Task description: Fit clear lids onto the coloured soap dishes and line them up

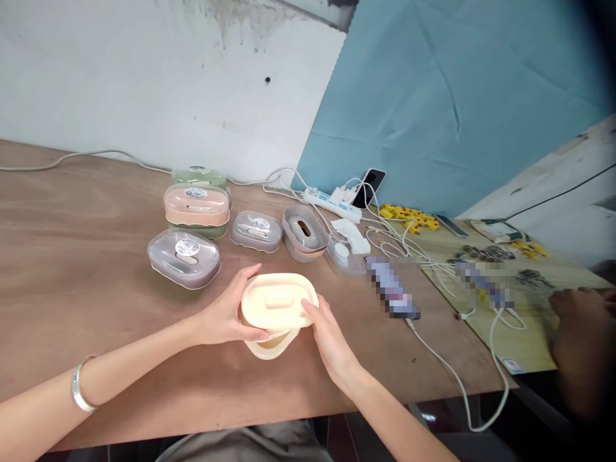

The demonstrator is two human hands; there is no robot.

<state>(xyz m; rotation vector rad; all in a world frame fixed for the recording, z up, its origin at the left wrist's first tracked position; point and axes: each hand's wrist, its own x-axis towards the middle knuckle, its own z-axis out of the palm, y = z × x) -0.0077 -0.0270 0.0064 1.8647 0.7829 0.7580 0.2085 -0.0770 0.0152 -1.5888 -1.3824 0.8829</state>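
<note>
A cream oval lid (276, 314) with a raised bar in its middle is tilted towards me above the front of the table. Under it shows the rim of a matching cream oval box (270, 350), set askew to the lid. My left hand (221, 314) is closed around the left side of these pieces, its thumb along the lower edge. My right hand (334, 340) grips the lid's right end, with the thumb on top and the other fingers mostly hidden behind. How far lid and box touch I cannot tell.
Several lidded oval boxes stand behind, including a grey one (168, 260) and a pink one (212, 208). An open grey box (308, 224), a power strip (332, 205), cables and a phone (392, 289) lie rightward. Another person's hand (580, 314) is at far right.
</note>
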